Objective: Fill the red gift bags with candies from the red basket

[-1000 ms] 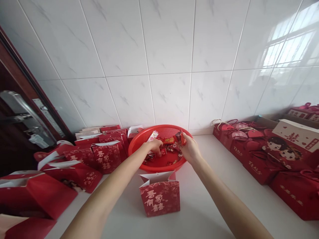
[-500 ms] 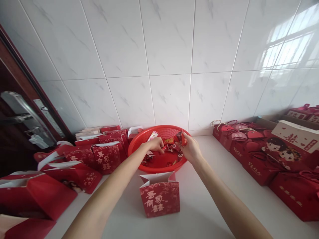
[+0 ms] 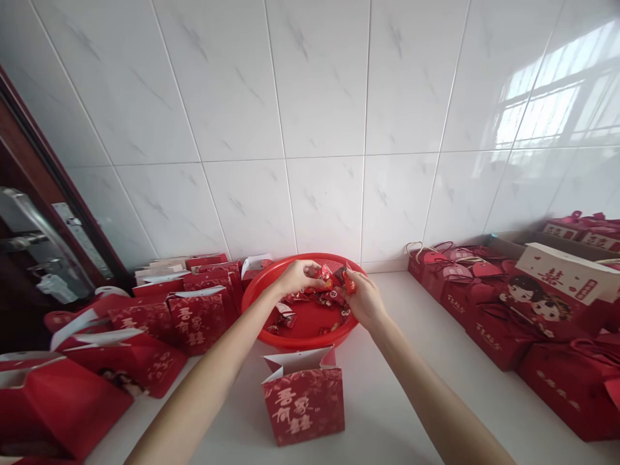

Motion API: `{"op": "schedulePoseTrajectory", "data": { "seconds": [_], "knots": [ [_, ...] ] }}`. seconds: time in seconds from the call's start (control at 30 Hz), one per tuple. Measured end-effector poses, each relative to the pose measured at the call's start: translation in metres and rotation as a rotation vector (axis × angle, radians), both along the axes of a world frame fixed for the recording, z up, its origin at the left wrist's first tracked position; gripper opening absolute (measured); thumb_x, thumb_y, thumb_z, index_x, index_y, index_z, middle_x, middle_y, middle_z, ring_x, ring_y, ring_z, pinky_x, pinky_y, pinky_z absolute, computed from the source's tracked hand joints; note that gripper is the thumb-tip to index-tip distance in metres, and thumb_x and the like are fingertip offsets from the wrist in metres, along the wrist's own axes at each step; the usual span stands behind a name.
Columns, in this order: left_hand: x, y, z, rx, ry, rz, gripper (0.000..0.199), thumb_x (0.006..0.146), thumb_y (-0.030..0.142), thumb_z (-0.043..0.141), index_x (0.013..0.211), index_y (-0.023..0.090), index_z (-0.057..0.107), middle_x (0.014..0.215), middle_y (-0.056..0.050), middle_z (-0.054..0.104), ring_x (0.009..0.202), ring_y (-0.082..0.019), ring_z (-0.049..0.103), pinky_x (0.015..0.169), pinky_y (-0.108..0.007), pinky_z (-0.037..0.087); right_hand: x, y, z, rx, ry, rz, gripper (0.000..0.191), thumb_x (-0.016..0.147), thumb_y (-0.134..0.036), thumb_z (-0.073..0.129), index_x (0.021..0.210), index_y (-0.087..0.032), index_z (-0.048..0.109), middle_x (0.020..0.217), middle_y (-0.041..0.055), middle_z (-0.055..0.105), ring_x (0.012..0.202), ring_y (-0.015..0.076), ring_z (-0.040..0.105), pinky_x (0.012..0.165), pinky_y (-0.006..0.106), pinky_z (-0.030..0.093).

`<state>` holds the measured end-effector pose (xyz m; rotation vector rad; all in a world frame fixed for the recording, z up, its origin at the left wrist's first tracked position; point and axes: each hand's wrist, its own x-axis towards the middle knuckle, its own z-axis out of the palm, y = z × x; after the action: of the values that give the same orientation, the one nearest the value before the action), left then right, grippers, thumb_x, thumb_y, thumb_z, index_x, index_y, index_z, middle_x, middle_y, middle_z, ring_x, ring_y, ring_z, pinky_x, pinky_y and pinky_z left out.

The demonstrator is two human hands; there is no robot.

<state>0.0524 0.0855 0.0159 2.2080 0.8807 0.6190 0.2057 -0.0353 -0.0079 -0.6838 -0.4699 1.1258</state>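
The bag (image 3: pixel 304 407) stood upright and open-topped on the white table (image 3: pixel 382 400), nearest the person, just in front of the red basket (image 3: pixel 300 328). Above the basket, the left hand (image 3: pixel 301 278) had its fingertips closed on a red packet (image 3: pixel 325 274), and the right hand (image 3: pixel 364 296) pinched dark and red sweets (image 3: pixel 347 279), the two hands close together. More wrapped sweets (image 3: pixel 334 296) lay inside the basket. Red bags (image 3: pixel 196 320) stood to the left and red boxes (image 3: pixel 498 329) to the right, with the tiled wall (image 3: pixel 324 129) behind.
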Motion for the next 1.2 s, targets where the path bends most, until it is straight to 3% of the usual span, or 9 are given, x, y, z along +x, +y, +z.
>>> {"op": "schedulePoseTrajectory", "data": {
  "seconds": [0.13, 0.4, 0.6, 0.7, 0.8, 1.0, 1.2],
  "knots": [
    [-0.002, -0.013, 0.000, 0.001, -0.151, -0.002, 0.050, 0.062, 0.054, 0.084, 0.087, 0.015, 0.067, 0.086, -0.005, 0.069, 0.082, -0.020, 0.063, 0.075, -0.030, 0.050, -0.002, -0.001, 0.001, 0.008, -0.001, 0.019, 0.034, 0.051, -0.034, 0.092, 0.061, -0.020, 0.063, 0.073, 0.0001, 0.068, 0.081, 0.0191, 0.066, 0.069, 0.030, 0.056],
    [-0.005, -0.036, 0.008, -0.038, -0.234, -0.040, 0.046, 0.072, 0.056, 0.076, 0.091, 0.014, 0.077, 0.091, -0.005, 0.075, 0.091, -0.023, 0.067, 0.083, -0.032, 0.052, -0.003, -0.005, 0.003, 0.029, -0.010, 0.040, 0.037, 0.049, -0.036, 0.095, 0.061, -0.020, 0.064, 0.074, 0.0005, 0.069, 0.082, 0.0194, 0.066, 0.075, 0.032, 0.057],
    [-0.008, -0.044, 0.008, -0.196, -0.289, -0.077, 0.051, 0.066, 0.056, 0.083, 0.099, 0.016, 0.081, 0.098, -0.008, 0.079, 0.098, -0.029, 0.070, 0.089, -0.038, 0.054, -0.001, -0.007, 0.004, 0.012, -0.030, 0.080, 0.043, 0.044, -0.038, 0.098, 0.060, -0.019, 0.063, 0.073, 0.0002, 0.068, 0.078, 0.0179, 0.064, 0.076, 0.032, 0.056],
    [-0.010, -0.044, 0.005, -0.263, -0.379, -0.006, 0.056, 0.057, 0.050, 0.091, 0.102, 0.017, 0.081, 0.104, -0.009, 0.080, 0.101, -0.030, 0.071, 0.090, -0.039, 0.055, 0.000, -0.005, 0.002, 0.024, -0.013, 0.071, 0.041, 0.045, -0.037, 0.098, 0.061, -0.018, 0.065, 0.074, 0.0005, 0.069, 0.078, 0.0175, 0.064, 0.076, 0.031, 0.056],
    [-0.010, -0.043, 0.004, -0.241, -0.445, 0.062, 0.051, 0.055, 0.050, 0.091, 0.094, 0.019, 0.082, 0.102, -0.008, 0.081, 0.103, -0.031, 0.071, 0.093, -0.039, 0.054, 0.000, -0.002, 0.000, 0.012, 0.009, 0.052, 0.037, 0.049, -0.034, 0.097, 0.061, -0.019, 0.065, 0.074, 0.0005, 0.069, 0.077, 0.0176, 0.065, 0.074, 0.032, 0.056],
    [-0.010, -0.043, 0.005, -0.271, -0.480, 0.028, 0.037, 0.058, 0.053, 0.088, 0.077, 0.021, 0.083, 0.086, -0.006, 0.081, 0.096, -0.029, 0.072, 0.090, -0.035, 0.053, 0.000, 0.000, -0.002, 0.003, 0.028, 0.044, 0.027, 0.057, -0.029, 0.093, 0.067, -0.019, 0.070, 0.081, 0.0018, 0.071, 0.089, 0.0201, 0.067, 0.074, 0.030, 0.056],
    [-0.011, -0.043, 0.004, -0.317, -0.479, 0.011, 0.036, 0.062, 0.054, 0.084, 0.076, 0.021, 0.082, 0.081, -0.006, 0.079, 0.087, -0.026, 0.071, 0.082, -0.035, 0.054, -0.001, 0.000, -0.002, -0.002, 0.039, 0.046, 0.024, 0.060, -0.026, 0.092, 0.069, -0.019, 0.071, 0.083, 0.0037, 0.073, 0.092, 0.0225, 0.069, 0.075, 0.032, 0.057]
  ]
}}
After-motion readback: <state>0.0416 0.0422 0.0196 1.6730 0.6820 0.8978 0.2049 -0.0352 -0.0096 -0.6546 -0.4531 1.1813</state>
